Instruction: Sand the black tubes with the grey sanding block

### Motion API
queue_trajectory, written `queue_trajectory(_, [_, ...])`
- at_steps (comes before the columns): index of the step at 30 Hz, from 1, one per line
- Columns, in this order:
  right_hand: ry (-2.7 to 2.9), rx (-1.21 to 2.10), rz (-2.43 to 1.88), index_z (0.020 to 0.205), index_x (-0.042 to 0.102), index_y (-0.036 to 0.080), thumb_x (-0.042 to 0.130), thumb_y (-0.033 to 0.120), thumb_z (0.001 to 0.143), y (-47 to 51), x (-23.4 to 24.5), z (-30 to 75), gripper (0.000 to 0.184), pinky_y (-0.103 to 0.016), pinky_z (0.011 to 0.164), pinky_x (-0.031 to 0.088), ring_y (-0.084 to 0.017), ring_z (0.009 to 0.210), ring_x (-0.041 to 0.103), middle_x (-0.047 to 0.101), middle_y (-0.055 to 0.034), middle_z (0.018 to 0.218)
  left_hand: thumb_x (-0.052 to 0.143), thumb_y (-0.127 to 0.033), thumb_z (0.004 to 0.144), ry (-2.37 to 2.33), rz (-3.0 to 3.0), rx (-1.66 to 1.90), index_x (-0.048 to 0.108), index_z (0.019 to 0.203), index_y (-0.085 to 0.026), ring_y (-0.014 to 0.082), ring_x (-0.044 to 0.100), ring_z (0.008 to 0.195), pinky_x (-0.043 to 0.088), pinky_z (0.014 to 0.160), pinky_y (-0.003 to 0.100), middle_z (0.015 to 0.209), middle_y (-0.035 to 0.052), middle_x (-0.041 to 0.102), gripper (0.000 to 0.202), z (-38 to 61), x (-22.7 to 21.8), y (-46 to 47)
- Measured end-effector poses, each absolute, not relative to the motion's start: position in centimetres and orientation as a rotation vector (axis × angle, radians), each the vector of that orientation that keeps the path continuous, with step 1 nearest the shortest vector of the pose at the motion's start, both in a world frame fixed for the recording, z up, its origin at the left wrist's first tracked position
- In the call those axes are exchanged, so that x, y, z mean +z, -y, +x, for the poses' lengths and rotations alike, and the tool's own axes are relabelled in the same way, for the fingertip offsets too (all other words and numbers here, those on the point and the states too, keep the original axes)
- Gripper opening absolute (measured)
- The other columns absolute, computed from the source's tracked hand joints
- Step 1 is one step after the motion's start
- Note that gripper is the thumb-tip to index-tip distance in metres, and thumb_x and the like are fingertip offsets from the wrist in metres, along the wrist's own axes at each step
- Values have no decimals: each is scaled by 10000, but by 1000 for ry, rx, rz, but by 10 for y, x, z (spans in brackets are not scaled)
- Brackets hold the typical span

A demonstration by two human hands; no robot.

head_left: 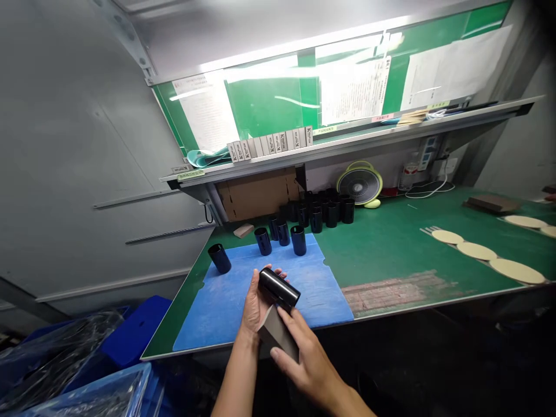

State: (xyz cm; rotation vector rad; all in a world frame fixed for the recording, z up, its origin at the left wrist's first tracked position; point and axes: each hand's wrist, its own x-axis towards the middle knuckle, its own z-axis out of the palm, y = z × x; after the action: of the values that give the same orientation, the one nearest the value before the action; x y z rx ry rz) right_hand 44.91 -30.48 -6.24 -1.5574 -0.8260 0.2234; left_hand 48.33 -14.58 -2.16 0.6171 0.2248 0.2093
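Note:
My left hand cradles a glossy black cylinder lying on its side above a blue mat. My right hand grips a flat grey block, whose upper edge touches the underside of the cylinder. Both hands are low over the mat's front edge. Three black cylinders stand on the mat's far part, and another black cylinder lies tilted at its left. A dense group of black cylinders stands on the green bench behind the mat.
A green bench mat carries tan discs and a brown block on the right. A shelf with white boxes overhangs the back, above a desk fan. Blue bins stand below left. A grey wall bounds the left.

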Motion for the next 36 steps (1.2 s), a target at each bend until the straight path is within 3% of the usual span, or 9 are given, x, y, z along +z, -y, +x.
queue_trajectory(2, [900,204,-1686,1582,337,191,655,339,915,305,-71,446,753,-503,1239,261,-318,1521,278,275,-149,1646,720,-440,884,-236,594,187,663,1072,-175,229,715,911,586,858,377,969,75,718,329,484,-17,143])
queue_trajectory(5, [930,229,-1752,1590,319,207,657,361,916,314,-75,440,770,-517,1235,258,-326,1529,249,238,-139,1660,710,-478,882,-220,590,198,659,976,-167,188,694,781,582,776,324,872,56,691,329,491,-14,140])
queue_trajectory(11, [927,238,-1636,1571,358,296,596,397,966,349,-67,447,658,-511,1190,360,-297,1446,432,454,-84,1563,539,-660,911,-78,782,287,646,849,-151,181,633,611,509,593,279,699,57,645,524,510,-29,133])
queue_trajectory(14, [849,-33,-1742,1580,321,324,559,366,993,353,-67,457,635,-520,1188,369,-287,1462,406,422,-71,1582,493,-651,932,-46,878,250,648,823,-143,187,628,579,484,579,279,669,70,654,542,512,-35,131])
queue_trajectory(19, [872,-497,-1959,1552,387,317,586,301,980,331,-76,463,606,-569,1123,432,-343,1439,394,303,-112,1608,461,-647,941,-20,927,212,655,814,-142,202,635,571,487,602,305,668,79,668,556,508,-35,134])
queue_trajectory(23, [964,-614,-1955,1555,384,303,582,257,977,306,-70,463,612,-553,1069,475,-341,1400,414,287,-135,1591,468,-665,931,-30,921,229,656,783,-146,193,625,579,487,618,303,645,67,661,572,506,-38,133])
queue_trajectory(27, [903,-629,-1902,1557,378,296,527,288,1009,282,-25,488,568,-549,1118,421,-315,1410,386,318,-127,1564,555,-677,890,-156,888,311,688,777,-140,162,618,619,486,667,270,660,35,664,564,508,-46,131])
queue_trajectory(31, [847,-596,-1943,1530,429,301,506,367,1023,264,23,515,517,-505,1132,410,-286,1368,417,414,-112,1485,591,-647,882,-196,872,346,737,899,-128,230,689,814,509,817,317,789,73,727,539,511,-52,132])
queue_trajectory(36, [930,-607,-2117,1533,434,285,503,311,1014,265,10,497,525,-514,1033,479,-320,1291,456,411,-151,1478,610,-519,901,-343,1073,588,755,907,-157,245,675,991,467,959,327,954,81,761,390,509,-55,132])
